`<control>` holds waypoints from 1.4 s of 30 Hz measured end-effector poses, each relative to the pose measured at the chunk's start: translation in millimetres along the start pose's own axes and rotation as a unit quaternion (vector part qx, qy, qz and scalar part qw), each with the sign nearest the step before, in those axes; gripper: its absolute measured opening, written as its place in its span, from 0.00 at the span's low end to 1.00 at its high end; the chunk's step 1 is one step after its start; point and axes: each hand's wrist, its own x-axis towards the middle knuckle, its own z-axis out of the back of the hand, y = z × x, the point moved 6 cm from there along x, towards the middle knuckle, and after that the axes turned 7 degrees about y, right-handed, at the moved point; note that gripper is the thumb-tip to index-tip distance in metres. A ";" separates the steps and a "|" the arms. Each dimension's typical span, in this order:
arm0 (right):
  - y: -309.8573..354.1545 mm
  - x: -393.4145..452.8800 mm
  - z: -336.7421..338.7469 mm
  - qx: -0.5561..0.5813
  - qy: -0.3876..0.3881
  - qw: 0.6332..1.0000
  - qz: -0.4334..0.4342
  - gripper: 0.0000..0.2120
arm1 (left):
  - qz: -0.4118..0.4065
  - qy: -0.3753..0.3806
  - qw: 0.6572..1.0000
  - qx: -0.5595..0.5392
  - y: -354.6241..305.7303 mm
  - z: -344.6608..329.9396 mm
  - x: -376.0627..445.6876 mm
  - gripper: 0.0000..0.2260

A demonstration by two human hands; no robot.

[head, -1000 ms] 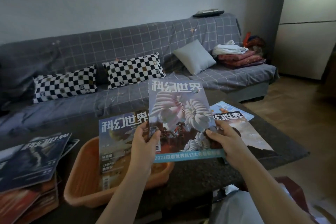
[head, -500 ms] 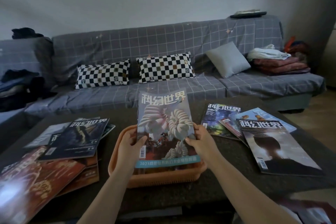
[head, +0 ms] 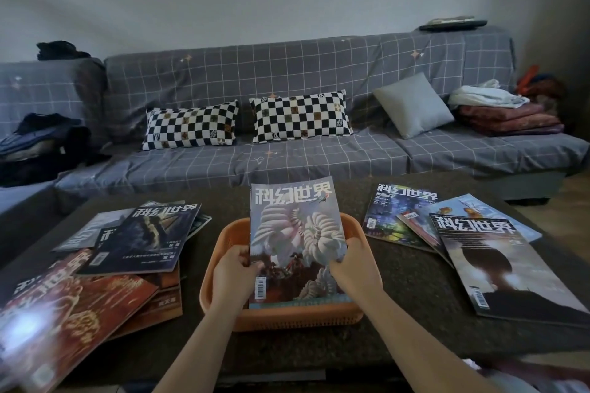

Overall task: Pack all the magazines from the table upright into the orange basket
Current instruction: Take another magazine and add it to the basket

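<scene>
orange basket (head: pixel 220 268) takes its early magazine (head: pixel 295 233), stood upright, left hand (head: pixel 233 268) and right hand (head: pixel 352 265) gripping its edges (two piles (head: pixel 127 252) remain on the table (head: pixel 408 284)).

The basket (head: pixel 287 316) sits on the table (head: pixel 415 322) at the middle of its near edge. A magazine (head: pixel 295 233) stands upright in it, between the left hand (head: pixel 234 274) and the right hand (head: pixel 352 268). A heap of magazines (head: pixel 95 271) lies toward the table's left edge, a fanned group of magazines (head: pixel 463 242) toward its right edge. A sofa (head: pixel 319 80) stands behind the far edge.
</scene>
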 end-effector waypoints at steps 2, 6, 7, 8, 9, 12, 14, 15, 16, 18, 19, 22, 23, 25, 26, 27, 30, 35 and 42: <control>0.4 0.2 -0.8 -0.023 -0.004 1.000 -0.010 0.12 | -0.009 -0.008 1.000 0.013 -2.5 1.1 -2.4 0.05; -0.3 4.0 -9.7 -0.053 0.059 0.997 -0.023 0.15 | -0.027 -0.009 0.999 0.042 -6.7 1.3 -4.6 0.05; -1.6 4.8 -12.5 -0.038 0.082 0.995 -0.031 0.13 | -0.023 -0.003 0.999 0.047 -6.4 1.1 -4.5 0.03; -2.9 4.8 -14.4 -0.030 0.101 0.994 -0.040 0.10 | -0.018 0.006 0.999 0.051 -5.7 0.3 -4.0 0.03; -4.0 5.5 -16.1 -0.028 0.113 0.992 -0.044 0.09 | -0.016 0.014 0.998 0.056 -5.0 -0.6 -3.6 0.03; -6.1 6.3 -15.9 -0.029 0.112 0.992 -0.051 0.08 | -0.020 0.019 0.998 0.062 -4.5 -1.4 -2.8 0.06; -7.0 5.5 -14.8 -0.037 0.108 0.992 -0.058 0.08 | -0.014 0.012 0.998 0.055 -3.0 -0.6 -2.4 0.09; -8.3 5.5 -14.6 -0.037 0.108 0.991 -0.063 0.08 | -0.011 0.010 0.999 0.052 -2.3 -0.4 -2.2 0.09; -9.4 5.0 -14.5 -0.034 0.108 0.991 -0.070 0.09 | -0.009 0.009 0.999 0.047 -1.1 -0.7 -1.7 0.09; -9.6 4.6 -14.5 -0.022 0.108 0.991 -0.076 0.14 | -0.007 0.010 0.999 0.034 0.5 -1.2 -1.3 0.06; -8.9 5.3 -14.9 -0.016 0.107 0.991 -0.077 0.16 | -0.008 0.013 0.999 0.028 0.9 -1.8 -1.8 0.05; -3.5 5.8 -12.1 0.014 0.089 0.994 -0.063 0.16 | -0.016 0.024 1.000 0.000 -0.1 -4.6 -1.9 0.04; -1.6 5.8 -10.9 0.020 0.083 0.995 -0.053 0.14 | -0.019 0.024 0.999 -0.011 -0.7 -4.7 -2.0 0.04; -1.3 4.8 -10.3 0.019 0.084 0.995 -0.050 0.11 | -0.020 0.019 0.999 -0.018 -0.6 -3.8 -1.4 0.05; -2.6 4.3 -10.5 0.022 0.085 0.994 -0.058 0.11 | -0.017 0.016 1.000 -0.017 0.3 -3.7 -0.9 0.05; -3.4 3.7 -10.2 0.023 0.087 0.994 -0.067 0.11 | -0.013 0.014 1.000 -0.014 1.2 -3.6 -0.5 0.05; -1.4 3.0 -10.4 0.015 0.095 0.993 -0.062 0.12 | -0.014 0.005 1.000 -0.007 -1.0 -5.9 -0.6 0.07; 9.8 -3.4 -0.4 0.053 0.074 0.996 0.009 0.11 | -0.082 -0.060 0.995 -0.007 -19.9 -9.6 -18.1 0.11; -12.8 -15.7 43.0 0.135 0.013 0.990 -0.026 0.21 | -0.183 -0.027 0.982 -0.049 -75.4 -62.8 -52.8 0.16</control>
